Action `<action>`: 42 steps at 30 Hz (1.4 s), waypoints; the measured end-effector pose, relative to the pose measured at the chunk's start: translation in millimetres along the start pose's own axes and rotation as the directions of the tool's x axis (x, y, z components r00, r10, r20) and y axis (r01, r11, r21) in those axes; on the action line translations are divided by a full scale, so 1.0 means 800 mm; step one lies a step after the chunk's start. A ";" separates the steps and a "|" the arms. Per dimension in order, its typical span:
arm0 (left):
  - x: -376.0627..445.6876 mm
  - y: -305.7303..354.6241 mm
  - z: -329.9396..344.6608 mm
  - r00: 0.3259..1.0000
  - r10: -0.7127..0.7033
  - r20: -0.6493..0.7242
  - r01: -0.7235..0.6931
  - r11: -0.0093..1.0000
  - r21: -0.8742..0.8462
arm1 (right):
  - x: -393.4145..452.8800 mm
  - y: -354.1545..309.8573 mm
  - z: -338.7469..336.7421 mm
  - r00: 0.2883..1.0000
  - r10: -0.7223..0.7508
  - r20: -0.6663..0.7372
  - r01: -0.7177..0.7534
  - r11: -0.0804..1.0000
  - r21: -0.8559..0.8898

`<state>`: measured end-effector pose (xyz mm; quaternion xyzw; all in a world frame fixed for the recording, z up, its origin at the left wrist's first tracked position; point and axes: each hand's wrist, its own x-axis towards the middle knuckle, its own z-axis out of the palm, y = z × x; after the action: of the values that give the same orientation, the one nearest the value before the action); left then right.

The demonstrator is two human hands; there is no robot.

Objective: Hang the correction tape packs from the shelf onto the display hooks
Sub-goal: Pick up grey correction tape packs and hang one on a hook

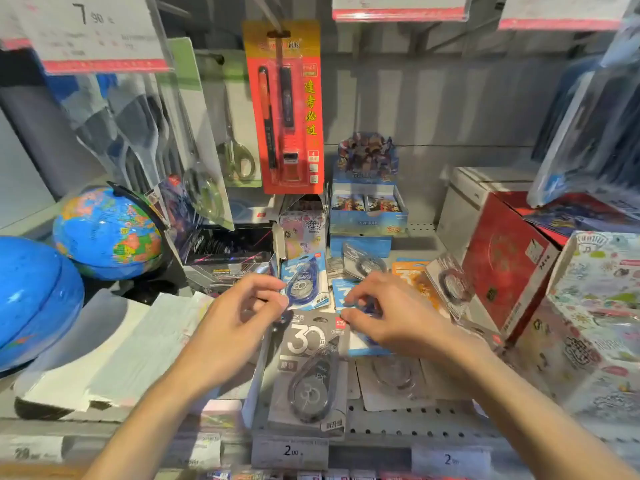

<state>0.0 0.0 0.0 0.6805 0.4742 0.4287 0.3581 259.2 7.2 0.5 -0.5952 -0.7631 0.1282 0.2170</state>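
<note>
- Correction tape packs lie loose on the shelf [398,415], overlapping: grey pack [313,362] nearest, blue pack [304,284] behind it, another blue pack [349,299] under the right hand, orange pack [412,275] and a clear-faced pack [450,282] further right.
- Left hand [242,317]: fingers curled, thumb and forefinger narrowly apart, just beside the blue pack's left edge. Holding nothing, as far as I can see.
- Right hand [384,313]: fingertips bent down onto the second blue pack, touching it. Cannot tell if it's pinched yet or only pressed.
- Step in hand looks like picking one pack off the pile.
- Do it well: pinch a single card by its top edge near the hang hole, not by the blister; lift clear so overlapping neighbours don't drag.
- Use the left hand to pin the grey pack while the right pulls.
- No empty hook clearly visible here; the red pen pack [285,109] hangs from one above. Find the target hook before lifting.
</note>
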 end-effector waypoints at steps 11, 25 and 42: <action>-0.012 -0.011 -0.006 0.998 -0.060 -0.001 0.060 0.996 -0.073 | 0.009 -0.005 0.008 0.992 -0.004 0.125 -0.044 0.925 0.376; 0.015 0.018 0.034 0.949 -0.050 0.313 0.166 0.920 -0.355 | 0.000 -0.006 -0.054 0.976 0.207 -0.070 -0.056 0.547 0.835; 0.039 0.005 0.019 0.992 -0.116 -0.055 0.095 0.950 -0.297 | 0.060 0.041 -0.036 0.981 0.111 -0.157 -0.147 0.958 -0.245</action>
<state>20.8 27.6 5.7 0.5777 0.4536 0.4985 0.4604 291.8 60.1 19.2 -0.6743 -0.7152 0.0001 0.1836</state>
